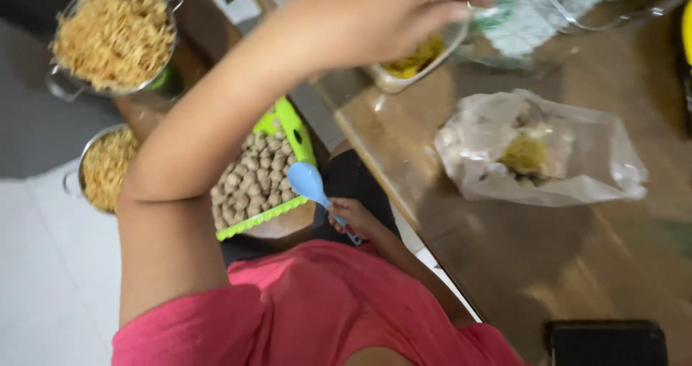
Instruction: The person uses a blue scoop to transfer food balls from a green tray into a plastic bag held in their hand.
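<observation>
Head view shows the right hand point(355, 218) gripping a blue spoon point(310, 182) beside the meatball tray point(285, 121), left hand point(389, 9) (grip unclear) over a white dish point(414, 67).

Blue plastic spoon point(311, 186): bowl tilted up, handle clasped within right-hand fingers point(344, 220). White tray of yellow food point(414, 62): just beneath left-hand fingers point(440, 9), on table point(519, 250) edge.

Left arm bent at the elbow, forearm raised up and across the view; left hand point(393, 12) at the top, fingers curled down, grip unclear from blur. Right hand point(353, 218) low near the torso, well below the left, fingers closed around a handle.
</observation>
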